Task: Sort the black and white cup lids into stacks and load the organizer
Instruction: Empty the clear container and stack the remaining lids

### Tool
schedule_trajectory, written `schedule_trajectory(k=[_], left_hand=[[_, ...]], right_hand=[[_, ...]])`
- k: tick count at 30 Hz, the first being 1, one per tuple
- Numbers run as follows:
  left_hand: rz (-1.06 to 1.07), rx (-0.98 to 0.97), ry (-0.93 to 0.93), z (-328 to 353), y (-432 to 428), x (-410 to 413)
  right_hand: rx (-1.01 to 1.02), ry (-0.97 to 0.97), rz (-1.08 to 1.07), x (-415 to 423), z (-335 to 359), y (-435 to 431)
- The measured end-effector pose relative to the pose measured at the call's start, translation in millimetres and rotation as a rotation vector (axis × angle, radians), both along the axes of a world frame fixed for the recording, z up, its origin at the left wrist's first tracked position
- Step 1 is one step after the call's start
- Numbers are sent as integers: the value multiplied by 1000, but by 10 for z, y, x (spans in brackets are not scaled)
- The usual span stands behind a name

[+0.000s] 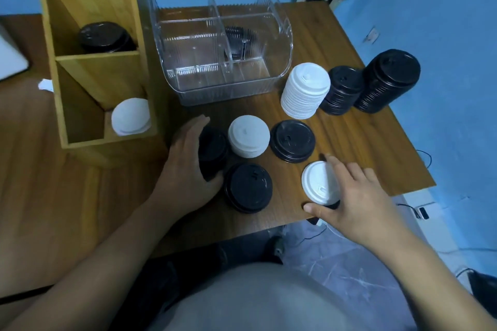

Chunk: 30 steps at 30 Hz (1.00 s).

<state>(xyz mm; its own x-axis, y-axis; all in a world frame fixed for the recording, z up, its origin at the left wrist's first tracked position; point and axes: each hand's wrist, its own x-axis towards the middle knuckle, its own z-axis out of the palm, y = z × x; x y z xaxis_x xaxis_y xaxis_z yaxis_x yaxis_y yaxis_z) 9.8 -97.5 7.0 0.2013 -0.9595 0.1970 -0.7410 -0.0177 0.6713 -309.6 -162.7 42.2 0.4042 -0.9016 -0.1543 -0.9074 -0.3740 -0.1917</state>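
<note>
The sorting looks well under way but not finished. Three tall stacks stand together toward the right edge of the tabletop [363, 148]: a white stack [306, 88], a black stack [341, 91] touching it, and a taller black stack [387, 80] just beside that. The wooden organizer [94, 70] at the left edge is partly loaded. It has black lids [105, 37] in its middle compartment, white lids [131, 115] in the near one, and something dark in the far one that I can't make out properly. The clear bin [223, 88] toward the far edge has a small black bundle [238, 35] lying in its right-hand section.

Loose pieces still sit by the near edge: a short white pile [248, 136], a single black lid [292, 141] beside it, and a nearer black lid [248, 188]. The left hand [185, 166] is wrapped round a short black pile [213, 148]. The right hand [357, 196] has thumb and fingers clasped about a white lid [318, 183] right at the near edge, with something dark under it.

I'd say the last few lids need joining to their stacks, and most of the loading is still ahead.
</note>
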Motion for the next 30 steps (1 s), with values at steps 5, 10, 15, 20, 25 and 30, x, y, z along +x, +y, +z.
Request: schedule_trajectory(k=[5, 10, 15, 20, 25, 30], left_hand=[[-7, -13, 0, 3, -4, 0], [-13, -13, -21, 5, 2, -1], [3, 4, -16, 7, 7, -2], [65, 9, 23, -4, -7, -5], [91, 28, 47, -3, -11, -7], [116, 57, 66, 26, -7, -29]], right_hand=[[253, -177, 179, -279, 105, -205], [52, -64, 181, -241, 37, -209], [74, -153, 282, -209, 10, -186], [120, -238, 290, -161, 48, -250], [88, -419, 265, 285, 372, -426], [-2, -342, 298, 1031, 429, -652]])
